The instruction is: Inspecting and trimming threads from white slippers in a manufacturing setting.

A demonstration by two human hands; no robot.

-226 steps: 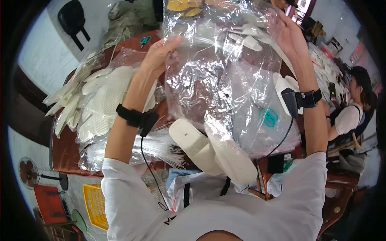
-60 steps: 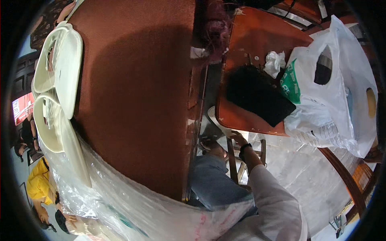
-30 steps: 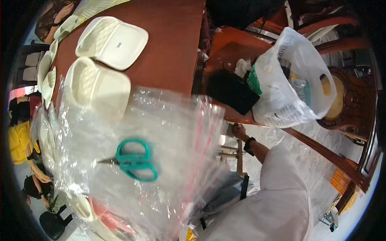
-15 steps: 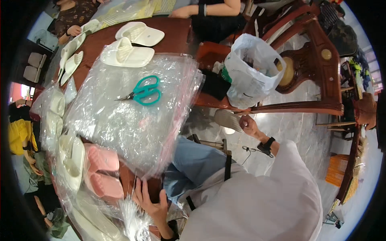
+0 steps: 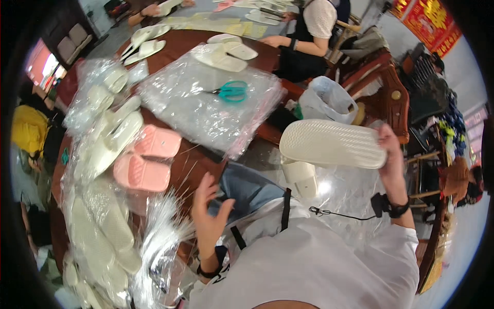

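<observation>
Raised to the right of my lap, my right hand [image 5: 393, 154] grips a cream slipper [image 5: 332, 144] by one end, its patterned sole facing up. Below it shows a second cream slipper [image 5: 302, 178]; whether it hangs from the same grip I cannot tell. My left hand [image 5: 211, 213] is empty, fingers apart, by the table edge. Close to it lies a bundle of thin white strands [image 5: 164, 232]. A pair of pink slippers [image 5: 149, 159] rests on the table beyond. Teal-handled scissors [image 5: 232, 91] lie on a stack of clear plastic bags [image 5: 190, 103].
Bagged cream slippers [image 5: 103, 232] line the table's left side, with unbagged cream slippers [image 5: 226, 54] at the far side. A white plastic bag [image 5: 324, 103] stands on a wooden chair [image 5: 393, 113] at right. A co-worker's hand [image 5: 275, 41] rests at the far table edge.
My right hand has come up from low beside the chair, lifting the cream slipper into view. My left hand has risen off the table near the strands. The view has shifted.
</observation>
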